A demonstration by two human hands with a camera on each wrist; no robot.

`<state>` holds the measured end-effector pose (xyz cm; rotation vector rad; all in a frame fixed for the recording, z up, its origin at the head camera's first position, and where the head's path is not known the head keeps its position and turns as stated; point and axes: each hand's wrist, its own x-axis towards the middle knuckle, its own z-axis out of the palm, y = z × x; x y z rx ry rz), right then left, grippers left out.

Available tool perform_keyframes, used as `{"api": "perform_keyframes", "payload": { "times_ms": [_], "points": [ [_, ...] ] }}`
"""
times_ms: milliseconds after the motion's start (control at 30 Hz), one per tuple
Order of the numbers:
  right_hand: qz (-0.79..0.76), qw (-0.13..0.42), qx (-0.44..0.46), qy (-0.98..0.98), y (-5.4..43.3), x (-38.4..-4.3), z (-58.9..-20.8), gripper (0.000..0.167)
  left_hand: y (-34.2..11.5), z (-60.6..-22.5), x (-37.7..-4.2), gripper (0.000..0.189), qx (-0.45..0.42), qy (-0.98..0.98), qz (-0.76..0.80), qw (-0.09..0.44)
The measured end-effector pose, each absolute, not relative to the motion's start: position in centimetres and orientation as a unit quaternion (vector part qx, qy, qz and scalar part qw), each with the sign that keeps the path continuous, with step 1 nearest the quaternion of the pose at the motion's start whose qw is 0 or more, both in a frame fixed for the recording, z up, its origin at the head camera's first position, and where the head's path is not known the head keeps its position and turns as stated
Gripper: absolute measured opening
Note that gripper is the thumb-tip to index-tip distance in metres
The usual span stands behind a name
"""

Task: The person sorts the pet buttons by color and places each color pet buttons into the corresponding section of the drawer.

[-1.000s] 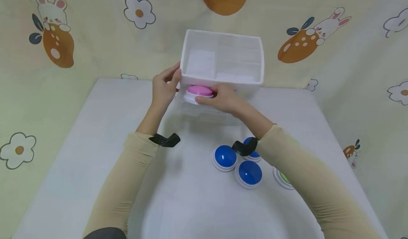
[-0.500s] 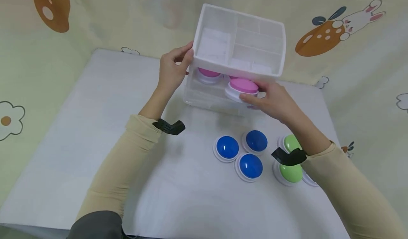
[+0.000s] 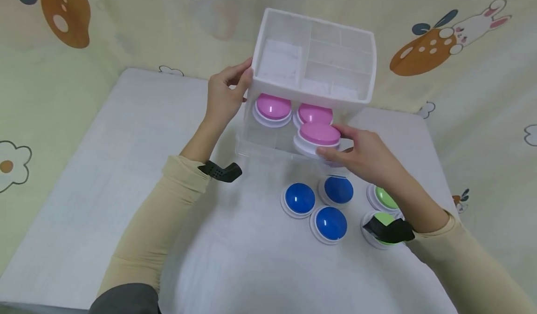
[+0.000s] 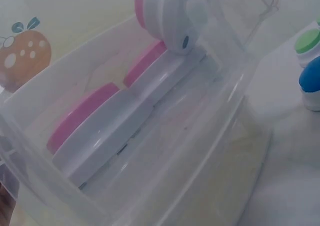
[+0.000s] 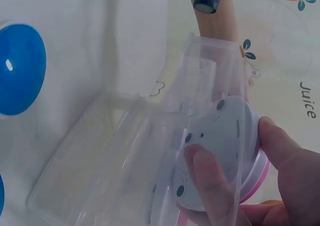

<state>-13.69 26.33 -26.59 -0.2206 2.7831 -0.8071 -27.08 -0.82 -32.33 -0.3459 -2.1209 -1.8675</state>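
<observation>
A white desktop organizer [image 3: 277,85] stands at the back of the table, its clear drawer [image 3: 262,141] pulled out at the front. Two push buttons, one with a pink dome [image 3: 273,106] and another pink one [image 3: 315,112], sit inside the drawer. My left hand [image 3: 225,95] grips the organizer's left side, thumb toward the front. At the drawer's right part, my right hand [image 3: 366,155] holds a third pink push button [image 3: 320,133] between thumb and fingers. In the right wrist view, the white underside of that button [image 5: 220,156] shows, tilted, with fingers against it.
Several blue buttons, one of them a front blue button [image 3: 331,223], lie on the white table [image 3: 235,258] before the drawer. Green buttons [image 3: 386,197] lie farther right, partly behind my right wrist. A patterned cloth [image 3: 147,25] hangs behind the organizer.
The right hand has carried the pink button rightward from the drawer's left side, then slightly toward me. The drawer stands farther out, showing more of the two pink buttons inside. The left hand stays at the organizer.
</observation>
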Motion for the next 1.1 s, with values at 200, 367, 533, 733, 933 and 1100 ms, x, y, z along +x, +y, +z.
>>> {"api": "perform_keyframes", "payload": {
  "times_ms": [200,367,533,733,933,1100],
  "points": [
    [-0.288,0.092,-0.077,0.950,26.8,-12.7,-25.9,0.079,-0.6,-32.3,-26.8,0.034,-0.129,-0.733,-0.651,0.153],
    [-0.293,0.017,-0.124,0.948,26.5,-13.4,-25.3,0.074,-0.7,-32.2,-26.8,0.033,-0.124,-0.729,-0.654,0.158],
    [-0.280,-0.004,-0.204,0.938,24.8,-15.2,-26.1,0.077,-0.9,-32.5,-26.8,0.033,-0.111,-0.722,-0.665,0.158],
    [-0.251,-0.015,-0.261,0.932,22.7,-16.4,-27.3,0.079,-0.6,-31.9,-25.5,0.033,-0.106,-0.722,-0.668,0.143],
    [-0.266,0.018,-0.291,0.919,21.4,-16.9,-28.3,0.081,-0.4,-31.1,-23.8,0.031,-0.103,-0.721,-0.670,0.147],
    [-0.268,0.060,-0.275,0.921,20.3,-16.9,-28.5,0.082,-0.5,-30.7,-23.3,0.031,-0.099,-0.723,-0.667,0.149]
  ]
}}
